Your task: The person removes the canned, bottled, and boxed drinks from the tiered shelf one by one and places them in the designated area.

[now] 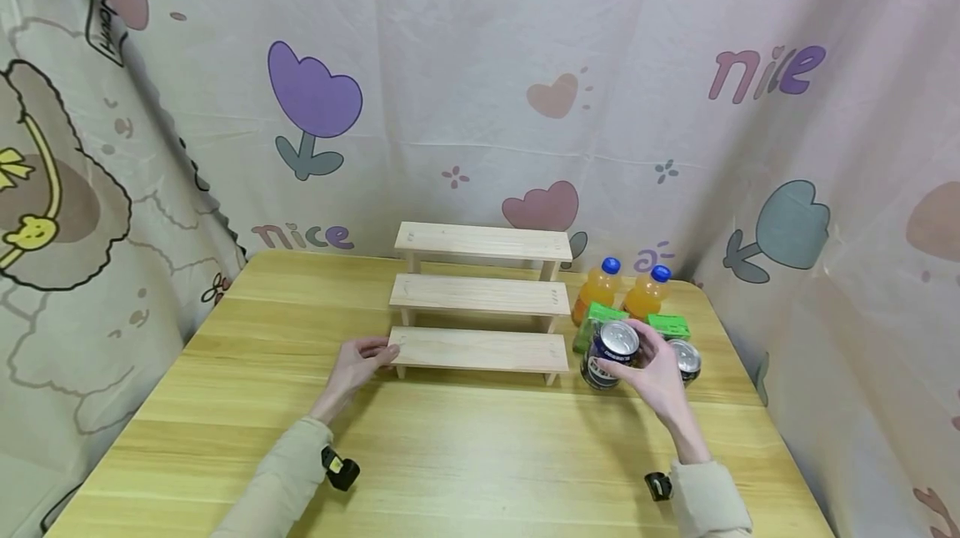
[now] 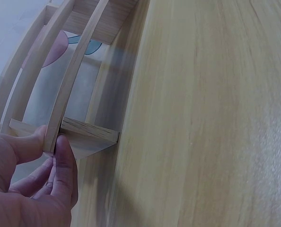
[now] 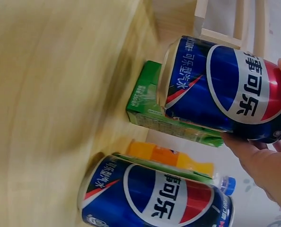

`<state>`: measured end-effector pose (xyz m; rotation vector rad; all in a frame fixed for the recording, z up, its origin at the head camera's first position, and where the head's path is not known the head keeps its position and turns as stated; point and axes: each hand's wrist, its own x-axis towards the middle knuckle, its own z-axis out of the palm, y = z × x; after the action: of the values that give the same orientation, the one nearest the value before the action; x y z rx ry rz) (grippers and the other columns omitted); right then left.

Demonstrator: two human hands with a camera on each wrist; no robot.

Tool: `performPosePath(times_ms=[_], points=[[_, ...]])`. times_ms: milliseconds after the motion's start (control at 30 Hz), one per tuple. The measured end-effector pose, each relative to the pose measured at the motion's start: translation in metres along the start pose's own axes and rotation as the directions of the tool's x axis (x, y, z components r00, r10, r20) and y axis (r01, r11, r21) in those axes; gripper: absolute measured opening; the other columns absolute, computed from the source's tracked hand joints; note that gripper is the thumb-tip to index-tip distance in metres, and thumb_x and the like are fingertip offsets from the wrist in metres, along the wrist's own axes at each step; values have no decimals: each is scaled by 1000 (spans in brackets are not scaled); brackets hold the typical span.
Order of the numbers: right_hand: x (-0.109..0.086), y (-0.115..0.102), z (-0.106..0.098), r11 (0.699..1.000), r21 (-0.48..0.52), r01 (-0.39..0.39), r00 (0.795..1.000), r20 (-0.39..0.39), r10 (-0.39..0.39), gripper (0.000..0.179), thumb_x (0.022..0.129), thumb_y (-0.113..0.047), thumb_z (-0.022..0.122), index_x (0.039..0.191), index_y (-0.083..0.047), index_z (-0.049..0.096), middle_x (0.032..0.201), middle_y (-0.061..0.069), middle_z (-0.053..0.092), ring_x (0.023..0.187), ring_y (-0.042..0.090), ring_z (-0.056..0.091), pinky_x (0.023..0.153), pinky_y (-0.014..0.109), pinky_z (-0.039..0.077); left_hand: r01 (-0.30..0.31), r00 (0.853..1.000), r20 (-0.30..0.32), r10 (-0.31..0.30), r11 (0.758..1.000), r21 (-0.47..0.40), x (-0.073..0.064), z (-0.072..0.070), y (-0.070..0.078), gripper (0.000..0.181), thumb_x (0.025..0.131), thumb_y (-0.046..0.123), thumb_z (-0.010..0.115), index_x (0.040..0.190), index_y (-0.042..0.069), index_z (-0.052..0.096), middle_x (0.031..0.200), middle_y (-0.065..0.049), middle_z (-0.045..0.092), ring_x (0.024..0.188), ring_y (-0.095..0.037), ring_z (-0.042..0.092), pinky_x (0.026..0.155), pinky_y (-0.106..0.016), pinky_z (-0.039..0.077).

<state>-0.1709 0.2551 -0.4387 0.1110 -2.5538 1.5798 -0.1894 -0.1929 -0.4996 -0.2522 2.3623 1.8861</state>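
My right hand [image 1: 654, 369] grips a blue Pepsi can [image 1: 602, 361] near its top; in the right wrist view the held can [image 3: 225, 90] hangs tilted, its base off the table. A second Pepsi can [image 1: 686, 359] stands just right of that hand, and shows in the right wrist view as the lower can [image 3: 154, 191]. At the left end of the three-step wooden rack [image 1: 480, 349], my left hand [image 1: 356, 371] pinches the lowest board. The left wrist view shows the thumb above that board [image 2: 72, 90] and the fingers beneath it.
Behind the cans stand two green cartons, one [image 1: 669, 326] at the right and one [image 1: 606, 313] partly hidden by the held can. Two orange drink bottles [image 1: 597, 289] with blue caps are farther back. A patterned curtain [image 1: 465, 104] encloses the wooden table [image 1: 480, 455].
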Motion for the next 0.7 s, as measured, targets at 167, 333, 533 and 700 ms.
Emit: performPosePath(times_ms=[167,333,533,700], points=[[-1,6,2,998,-15,-55,998,7,55,76,76,-9,87,141,-1,48,140,23,58,105,-10,55,89,5,45,0,1000,-4,0,1000,5,-1,0,1,47,96,12,69,130,-16,55,107,-23,74,77,-9,70,75,-22,57],[-3,10,5,994,-16,-104,994,24,104,78,78,-9,86,144,-1,45,144,22,55,121,13,57,90,6,44,19,1000,-10,-19,1000,1,0,0,1,46,96,12,69,130,-15,55,107,-21,74,77,-8,69,77,-21,56],[-3,17,6,992,9,-127,992,26,126,79,78,-5,85,145,1,42,146,24,51,134,35,51,90,2,40,18,1000,-6,-19,1000,-17,1,2,0,45,96,9,68,130,-16,55,106,-21,74,74,-5,68,75,-19,57],[-2,18,7,990,30,-141,990,33,140,79,77,-3,85,144,2,42,147,25,50,137,38,50,91,1,38,7,1000,-1,-7,1000,-24,2,1,-1,45,96,8,66,131,-18,53,106,-22,74,73,-2,67,74,-17,56]])
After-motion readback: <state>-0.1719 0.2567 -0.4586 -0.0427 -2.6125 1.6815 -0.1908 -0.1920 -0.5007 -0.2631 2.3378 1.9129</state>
